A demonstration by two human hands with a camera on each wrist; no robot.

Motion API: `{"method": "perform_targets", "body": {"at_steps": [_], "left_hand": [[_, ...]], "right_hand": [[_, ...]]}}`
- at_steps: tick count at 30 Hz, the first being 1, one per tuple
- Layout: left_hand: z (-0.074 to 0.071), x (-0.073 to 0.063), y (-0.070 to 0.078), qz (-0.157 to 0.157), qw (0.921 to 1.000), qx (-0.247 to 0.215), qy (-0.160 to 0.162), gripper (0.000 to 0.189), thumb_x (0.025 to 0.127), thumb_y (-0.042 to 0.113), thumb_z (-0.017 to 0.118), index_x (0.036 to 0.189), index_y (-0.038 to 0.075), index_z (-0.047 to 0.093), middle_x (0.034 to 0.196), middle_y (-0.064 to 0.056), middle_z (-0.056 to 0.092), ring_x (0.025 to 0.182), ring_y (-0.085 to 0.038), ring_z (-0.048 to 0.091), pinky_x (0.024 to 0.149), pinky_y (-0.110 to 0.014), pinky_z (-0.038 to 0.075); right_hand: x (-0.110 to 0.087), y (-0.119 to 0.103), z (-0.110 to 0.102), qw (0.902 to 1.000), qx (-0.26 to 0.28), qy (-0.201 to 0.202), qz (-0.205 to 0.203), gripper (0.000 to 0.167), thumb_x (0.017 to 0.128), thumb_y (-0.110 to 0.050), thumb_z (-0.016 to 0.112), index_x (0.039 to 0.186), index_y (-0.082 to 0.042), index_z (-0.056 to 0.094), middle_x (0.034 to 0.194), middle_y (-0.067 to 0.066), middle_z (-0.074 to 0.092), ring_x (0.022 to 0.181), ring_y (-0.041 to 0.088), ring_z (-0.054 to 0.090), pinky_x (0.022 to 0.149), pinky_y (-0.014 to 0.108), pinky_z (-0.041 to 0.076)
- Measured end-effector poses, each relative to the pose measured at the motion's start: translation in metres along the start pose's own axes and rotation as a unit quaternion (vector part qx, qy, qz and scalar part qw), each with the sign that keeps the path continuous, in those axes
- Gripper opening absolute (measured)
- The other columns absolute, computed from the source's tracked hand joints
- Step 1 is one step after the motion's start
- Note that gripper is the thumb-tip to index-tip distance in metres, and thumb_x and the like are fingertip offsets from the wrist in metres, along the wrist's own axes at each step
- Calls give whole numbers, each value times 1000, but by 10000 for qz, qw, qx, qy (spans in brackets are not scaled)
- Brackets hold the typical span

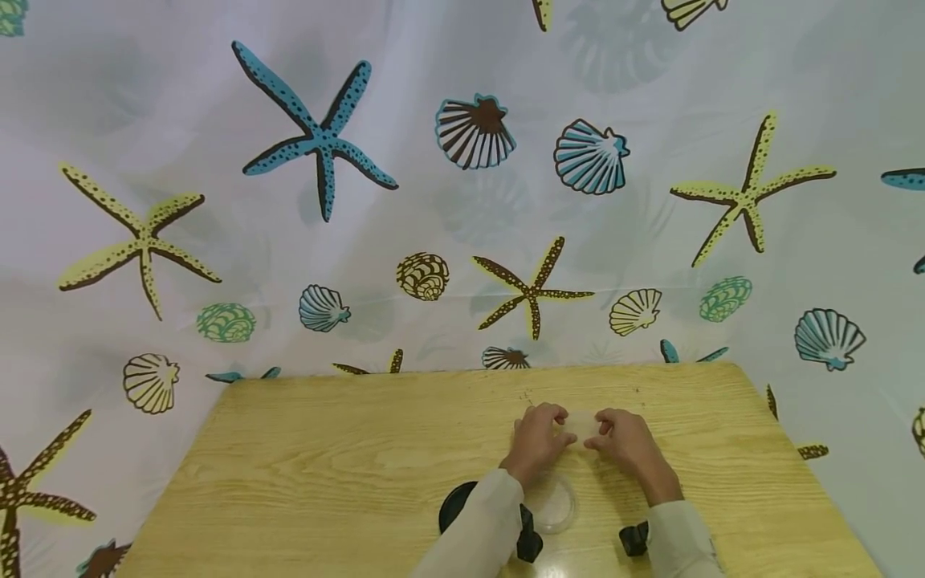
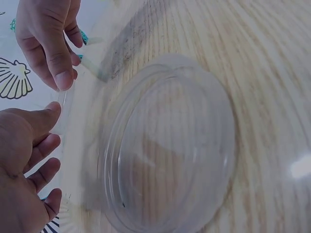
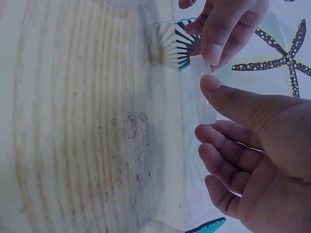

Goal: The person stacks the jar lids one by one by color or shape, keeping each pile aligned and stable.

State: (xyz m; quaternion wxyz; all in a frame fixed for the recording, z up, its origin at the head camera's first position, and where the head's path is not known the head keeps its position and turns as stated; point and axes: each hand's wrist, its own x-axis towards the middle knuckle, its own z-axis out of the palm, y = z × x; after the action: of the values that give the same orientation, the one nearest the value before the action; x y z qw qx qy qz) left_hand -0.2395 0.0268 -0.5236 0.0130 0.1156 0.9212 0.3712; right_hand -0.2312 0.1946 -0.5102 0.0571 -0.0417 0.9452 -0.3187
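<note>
Between the two hands, over the far part of the table, is a small translucent plastic piece (image 1: 580, 424). It appears edge-on as a pale strip (image 3: 204, 92) in the right wrist view. My left hand (image 1: 536, 440) pinches its left side with thumb and fingers curled. On the opposite side my right hand (image 1: 630, 443) pinches it, the thumb along its edge and the fingertips at its lower end. Nearer to me, a clear round plastic dish or lid (image 2: 170, 150) lies on the table by the left wrist. Its exact kind is hard to tell.
A black round object (image 1: 454, 510) lies partly hidden under the left sleeve (image 1: 477, 522). The wooden table (image 1: 325, 457) ends at a white curtain (image 1: 405, 64) printed with shells and starfish. Black wrist devices (image 1: 633, 539) show at both cuffs.
</note>
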Motion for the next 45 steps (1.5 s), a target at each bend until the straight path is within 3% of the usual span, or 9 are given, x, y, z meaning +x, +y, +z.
{"method": "perform_targets", "body": {"at_steps": [18, 30, 45], "left_hand": [[-4, -7, -1, 84, 9998, -158, 17, 32, 86, 26, 70, 115, 12, 65, 104, 1, 65, 101, -19, 54, 89, -44, 38], [-13, -12, 5, 262, 9996, 73, 37, 33, 85, 28, 71, 114, 13, 65, 104, 2, 65, 99, -17, 54, 91, -42, 42], [-31, -20, 3, 574, 9981, 166, 116, 35, 84, 29, 72, 113, 11, 66, 102, 2, 66, 90, -13, 54, 78, -30, 45]], "right_hand": [[-11, -8, -6, 10000, 37, 15, -40, 49, 83, -19, 73, 123, 5, 58, 99, 13, 65, 83, 22, 61, 69, 36, 51], [-18, -14, -13, 9996, 89, 121, -225, 48, 81, -19, 75, 120, 6, 60, 95, 10, 65, 86, 22, 61, 72, 38, 51], [-24, -26, -15, 9982, 189, 244, -505, 46, 80, -18, 75, 119, 4, 62, 91, 6, 64, 82, 17, 56, 70, 34, 49]]}}
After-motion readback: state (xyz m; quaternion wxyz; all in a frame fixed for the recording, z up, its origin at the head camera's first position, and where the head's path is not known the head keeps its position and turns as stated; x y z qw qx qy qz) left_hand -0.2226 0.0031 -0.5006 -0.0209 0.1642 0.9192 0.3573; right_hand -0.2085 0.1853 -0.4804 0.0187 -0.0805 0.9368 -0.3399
